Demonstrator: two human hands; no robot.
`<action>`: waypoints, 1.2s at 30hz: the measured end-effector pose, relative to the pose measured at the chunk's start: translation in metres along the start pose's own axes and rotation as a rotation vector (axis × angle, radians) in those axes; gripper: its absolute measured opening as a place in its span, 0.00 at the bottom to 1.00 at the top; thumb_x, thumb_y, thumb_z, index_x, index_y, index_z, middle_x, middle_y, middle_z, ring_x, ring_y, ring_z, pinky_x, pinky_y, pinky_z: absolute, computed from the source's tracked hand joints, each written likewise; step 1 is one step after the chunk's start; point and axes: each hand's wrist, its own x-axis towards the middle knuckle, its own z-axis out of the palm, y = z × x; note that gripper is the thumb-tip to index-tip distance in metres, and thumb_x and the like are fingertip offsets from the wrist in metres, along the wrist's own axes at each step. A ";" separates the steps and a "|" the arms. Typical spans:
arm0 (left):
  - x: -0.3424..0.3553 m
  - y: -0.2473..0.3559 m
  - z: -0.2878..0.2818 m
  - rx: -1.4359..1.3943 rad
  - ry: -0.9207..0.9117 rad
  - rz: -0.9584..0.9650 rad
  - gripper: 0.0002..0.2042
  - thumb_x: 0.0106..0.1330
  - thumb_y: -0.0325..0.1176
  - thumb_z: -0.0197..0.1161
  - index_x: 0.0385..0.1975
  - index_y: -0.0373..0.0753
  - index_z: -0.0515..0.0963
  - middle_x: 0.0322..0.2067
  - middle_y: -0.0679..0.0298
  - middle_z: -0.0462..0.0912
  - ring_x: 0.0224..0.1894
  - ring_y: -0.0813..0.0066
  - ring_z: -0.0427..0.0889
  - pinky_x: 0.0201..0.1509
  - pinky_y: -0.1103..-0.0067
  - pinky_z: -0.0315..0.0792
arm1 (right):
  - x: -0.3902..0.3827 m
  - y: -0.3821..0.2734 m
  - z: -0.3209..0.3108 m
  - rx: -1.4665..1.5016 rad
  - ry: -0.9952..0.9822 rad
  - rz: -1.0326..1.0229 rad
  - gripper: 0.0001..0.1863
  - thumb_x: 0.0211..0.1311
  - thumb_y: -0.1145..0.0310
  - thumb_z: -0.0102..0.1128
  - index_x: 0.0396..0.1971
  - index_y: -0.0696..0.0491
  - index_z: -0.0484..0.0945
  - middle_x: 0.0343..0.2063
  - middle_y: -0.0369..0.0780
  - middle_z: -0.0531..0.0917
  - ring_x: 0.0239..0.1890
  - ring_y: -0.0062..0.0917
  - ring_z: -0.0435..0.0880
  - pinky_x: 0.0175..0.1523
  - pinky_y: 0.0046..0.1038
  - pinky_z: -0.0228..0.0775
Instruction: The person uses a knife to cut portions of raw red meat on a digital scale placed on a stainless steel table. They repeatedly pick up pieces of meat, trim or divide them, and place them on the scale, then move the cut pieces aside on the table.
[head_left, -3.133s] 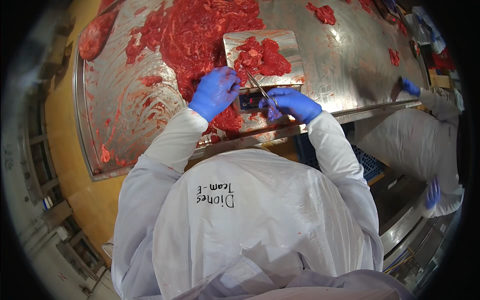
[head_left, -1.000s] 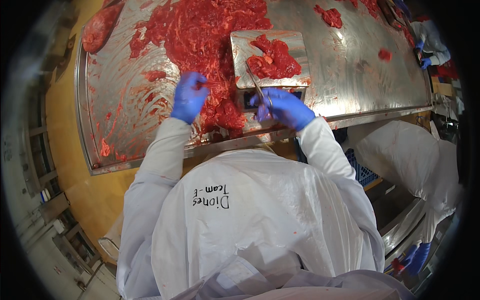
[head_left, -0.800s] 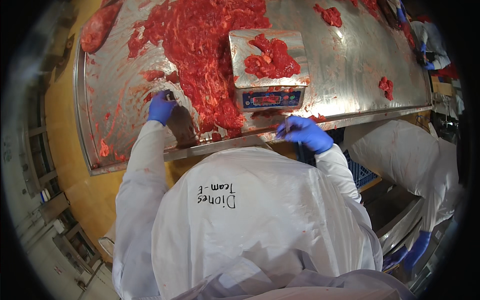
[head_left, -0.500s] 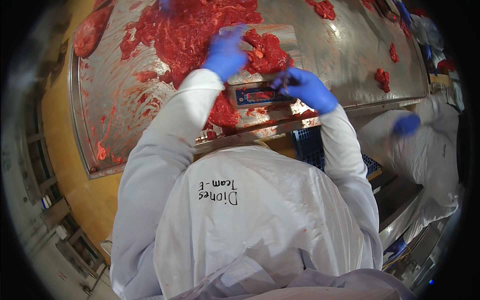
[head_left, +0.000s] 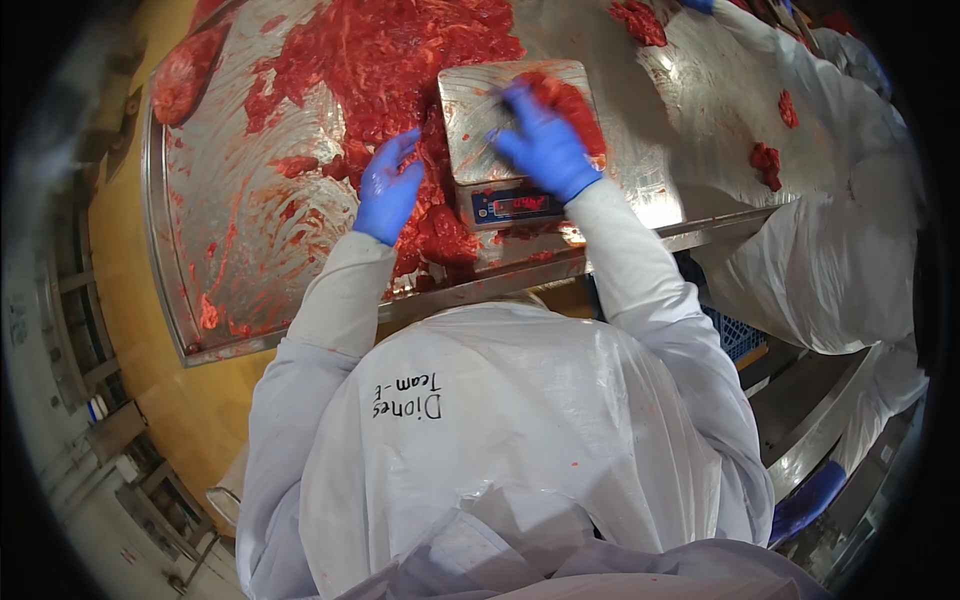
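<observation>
My left hand (head_left: 388, 190), in a blue glove, hovers with fingers apart over the left side of the meat heap (head_left: 385, 75), holding nothing. To its right, my gloved right hand (head_left: 550, 152) is over the steel plate of a digital scale (head_left: 475, 130), thumb and fingers spread and somewhat blurred. A piece of red meat (head_left: 572, 105) lies on the plate's right side, partly behind that hand; whether the fingers touch it is unclear. Below the plate, the scale's red display is lit. Another lump of meat (head_left: 445, 238) lies by the scale's lower left corner.
The steel table (head_left: 250, 230) is smeared, with a raised rim (head_left: 470, 298) along its near edge. A large meat piece (head_left: 185, 80) lies far left; small pieces (head_left: 766, 165) lie right. A co-worker in white (head_left: 800, 265) stands at the right, near a blue crate (head_left: 735, 338).
My left hand has moved off the scale, left and nearer to me. My right hand has moved up onto the plate, and the meat there now sits farther right. The co-worker's arm reaches farther over the table.
</observation>
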 end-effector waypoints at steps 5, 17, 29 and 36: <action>-0.012 -0.091 -0.101 0.195 0.402 -0.059 0.31 0.66 0.32 0.69 0.70 0.37 0.71 0.64 0.47 0.77 0.69 0.57 0.72 0.73 0.68 0.66 | -0.015 0.085 -0.038 0.349 0.384 0.204 0.32 0.72 0.61 0.66 0.69 0.58 0.67 0.64 0.49 0.78 0.66 0.36 0.78 0.70 0.35 0.68; 0.089 -0.155 -0.099 0.736 0.361 -0.016 0.36 0.75 0.62 0.53 0.72 0.40 0.69 0.72 0.48 0.69 0.76 0.48 0.64 0.81 0.56 0.51 | -0.174 0.056 0.016 -0.015 0.288 0.463 0.39 0.71 0.51 0.64 0.71 0.61 0.65 0.60 0.53 0.79 0.61 0.42 0.81 0.68 0.39 0.70; -0.074 -0.037 -0.061 1.162 -0.460 0.067 0.13 0.61 0.30 0.68 0.45 0.41 0.81 0.50 0.51 0.77 0.54 0.48 0.80 0.50 0.59 0.81 | -0.181 0.063 0.016 -0.217 0.302 0.462 0.38 0.68 0.53 0.66 0.70 0.61 0.68 0.60 0.55 0.80 0.62 0.46 0.80 0.67 0.41 0.70; 0.008 0.047 -0.045 0.374 -0.442 0.348 0.05 0.64 0.20 0.60 0.37 0.34 0.77 0.39 0.59 0.74 0.40 0.65 0.82 0.42 0.70 0.79 | -0.185 0.069 0.012 -0.221 0.280 0.443 0.38 0.67 0.55 0.70 0.70 0.59 0.68 0.58 0.54 0.82 0.59 0.46 0.83 0.64 0.40 0.74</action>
